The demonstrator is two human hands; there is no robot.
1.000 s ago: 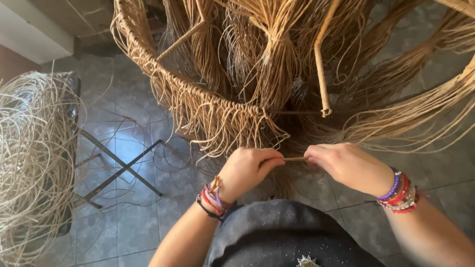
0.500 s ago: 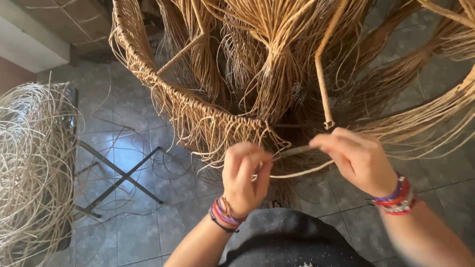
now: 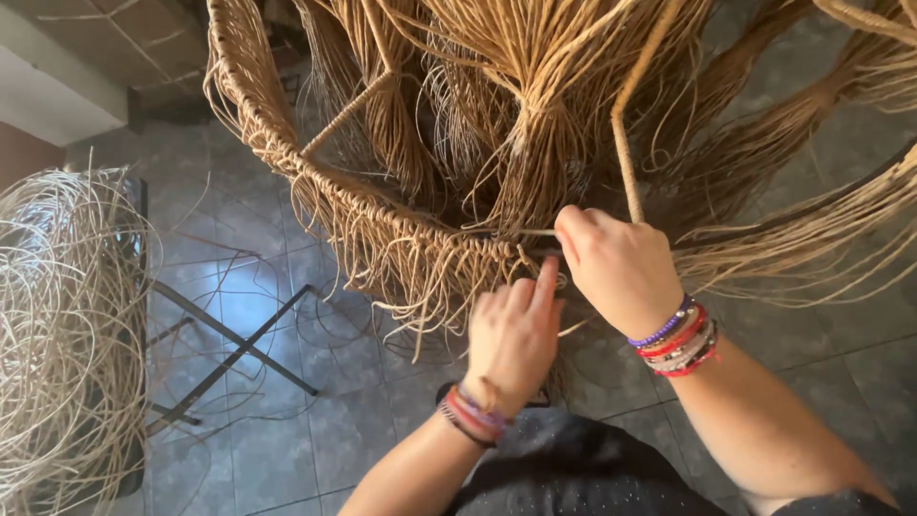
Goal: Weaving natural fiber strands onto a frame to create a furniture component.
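A large woven frame [image 3: 287, 153] wrapped in tan fibre curves across the top, with bundles of loose tan strands [image 3: 535, 115] hanging inside it. My left hand [image 3: 511, 334] presses its fingers against the wrapped rim where the weaving ends. My right hand [image 3: 616, 268] pinches a thin tan strand [image 3: 530, 232] and holds it level across the rim. Both wrists carry coloured bead bracelets. A wrapped upright rod [image 3: 626, 143] rises just behind my right hand.
A big coil of pale rattan strands [image 3: 57, 334] sits on a dark folding stand [image 3: 229, 354] at the left. Grey floor tiles [image 3: 287, 420] lie below. More fibre bundles [image 3: 821, 220] sweep across the right. My dark clothing [image 3: 564, 478] fills the bottom.
Both hands have risen from below the rim up to it. The right hand has moved up and left, drawing the strand across the rim; the left now presses the weave.
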